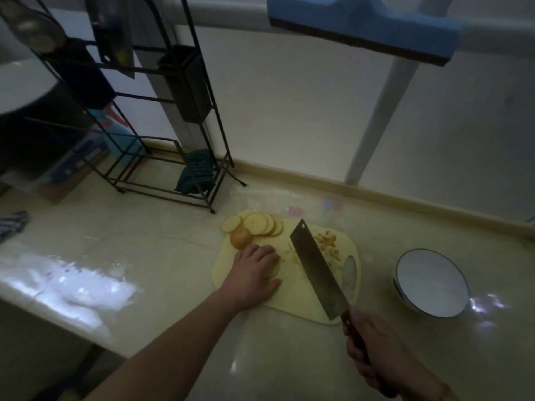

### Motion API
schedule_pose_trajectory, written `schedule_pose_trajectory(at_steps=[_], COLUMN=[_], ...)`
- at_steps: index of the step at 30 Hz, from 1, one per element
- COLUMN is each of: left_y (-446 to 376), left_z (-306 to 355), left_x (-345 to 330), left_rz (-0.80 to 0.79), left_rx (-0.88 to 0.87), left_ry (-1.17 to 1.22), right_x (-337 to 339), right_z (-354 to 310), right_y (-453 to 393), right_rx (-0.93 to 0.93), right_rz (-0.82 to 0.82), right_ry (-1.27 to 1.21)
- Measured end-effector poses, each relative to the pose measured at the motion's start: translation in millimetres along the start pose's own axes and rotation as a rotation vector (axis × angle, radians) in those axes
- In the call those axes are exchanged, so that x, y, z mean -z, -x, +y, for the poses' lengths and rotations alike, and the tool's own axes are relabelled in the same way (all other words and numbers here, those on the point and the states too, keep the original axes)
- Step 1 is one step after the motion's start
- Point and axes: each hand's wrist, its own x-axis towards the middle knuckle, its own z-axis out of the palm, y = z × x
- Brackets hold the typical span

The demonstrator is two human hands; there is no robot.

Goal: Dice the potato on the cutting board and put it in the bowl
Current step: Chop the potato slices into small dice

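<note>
While slices (262, 224) lie fanned on the cutting board (289, 299): left hand (256, 274) fingers pressing potato; right hand (373, 347) clamped on cleaver (314, 266); dicing pending; bowl (431, 282) unfilled.

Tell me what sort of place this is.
Most likely a home kitchen counter. A cleaver is held over a cutting board with potato slices, a bowl waits beside it, and a black wire rack of utensil holders stands against the wall.
</note>
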Motion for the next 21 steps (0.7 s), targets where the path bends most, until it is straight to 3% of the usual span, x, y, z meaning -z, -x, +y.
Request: schedule_pose_trajectory(at_steps=[11, 16, 21], left_y=[25.5, 24.0, 22.8], left_z=[-19.2, -21.2, -25.4], left_x=[11.7, 20.0, 17.3], left_rz=[0.089, 0.006, 0.026], left_rx=[0.084, 0.045, 0.045], left_ry=[-0.125, 0.007, 0.094], right_x=[-28.9, -26.9, -7.7], right_z=[26.3, 28.2, 24.5], right_y=[-20.3, -24.1, -20.7], right_rx=[-0.108, -0.118, -0.113], right_rz=[-0.092, -0.109, -0.021], right_ry=[-0.152, -0.180, -0.212])
